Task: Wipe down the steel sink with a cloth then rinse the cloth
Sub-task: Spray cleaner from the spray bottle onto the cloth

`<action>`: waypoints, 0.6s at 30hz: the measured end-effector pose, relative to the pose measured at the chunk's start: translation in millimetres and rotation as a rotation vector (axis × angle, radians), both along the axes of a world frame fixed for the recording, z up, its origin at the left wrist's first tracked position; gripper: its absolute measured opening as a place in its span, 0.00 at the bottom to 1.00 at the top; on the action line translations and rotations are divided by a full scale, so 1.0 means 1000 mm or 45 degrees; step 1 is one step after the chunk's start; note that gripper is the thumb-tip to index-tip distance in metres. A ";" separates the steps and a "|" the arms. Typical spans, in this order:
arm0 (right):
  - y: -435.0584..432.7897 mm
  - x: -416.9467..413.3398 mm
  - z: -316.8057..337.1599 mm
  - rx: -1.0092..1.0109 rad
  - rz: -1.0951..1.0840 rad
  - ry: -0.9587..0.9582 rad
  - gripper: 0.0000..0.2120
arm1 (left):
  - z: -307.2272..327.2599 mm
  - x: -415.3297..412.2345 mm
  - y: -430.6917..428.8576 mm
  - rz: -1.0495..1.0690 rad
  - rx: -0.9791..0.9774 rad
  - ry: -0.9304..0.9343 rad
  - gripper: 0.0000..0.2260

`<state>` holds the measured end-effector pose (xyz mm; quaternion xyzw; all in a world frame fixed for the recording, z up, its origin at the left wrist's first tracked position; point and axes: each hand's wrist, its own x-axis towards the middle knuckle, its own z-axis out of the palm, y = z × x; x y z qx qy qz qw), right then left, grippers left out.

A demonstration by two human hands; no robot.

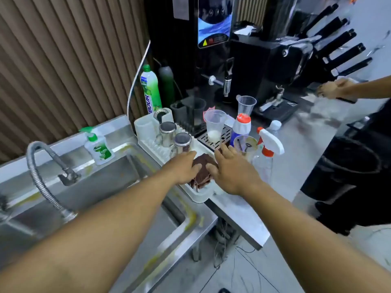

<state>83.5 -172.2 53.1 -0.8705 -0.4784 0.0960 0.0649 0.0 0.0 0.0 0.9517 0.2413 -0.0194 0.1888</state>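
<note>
The brown cloth (203,169) is lying crumpled in the near end of a white ridged plastic drying rack (200,196), which is sitting along the left edge of the steel bench (306,144), just beside the steel sink (118,172). Both hands are resting on that cloth: the left hand (186,168) is curling its fingers over the cloth's left side and gripping it, while the right hand (230,172) is lying wide with straight, spread fingers, its thumb touching the cloth's right side. Further along the rack, two brushed steel mugs (183,142) are standing upright among the ridges, and a third steel cup (160,113) is leaning in a far compartment. Behind the rack, a clear plastic cup (214,125) holding a little white liquid is standing on a black slotted drip grate (222,133); a second clear cup (246,104) is standing behind it. A blue bottle with a red-and-white cap (242,125), a cup holding dark utensils (246,145) and a clear spray bottle with a white-and-red trigger (269,144) are clustering just right of the hands. A tall green soap bottle (150,89) is standing at the bench's far left corner, and a small white bottle with a green cap (99,149) is sitting on the sink's back ledge, near a corrugated metal tap hose (42,176)
</note>
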 end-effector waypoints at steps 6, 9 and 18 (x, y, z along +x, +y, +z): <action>-0.035 0.017 -0.018 0.235 0.011 0.118 0.22 | -0.039 0.044 0.003 0.291 -0.126 0.065 0.20; -0.067 0.041 -0.023 0.214 -0.083 0.243 0.20 | -0.052 0.061 0.012 0.285 -0.116 0.182 0.19; -0.123 0.118 -0.024 0.071 -0.625 0.344 0.32 | -0.071 0.088 0.031 0.500 -0.145 0.268 0.16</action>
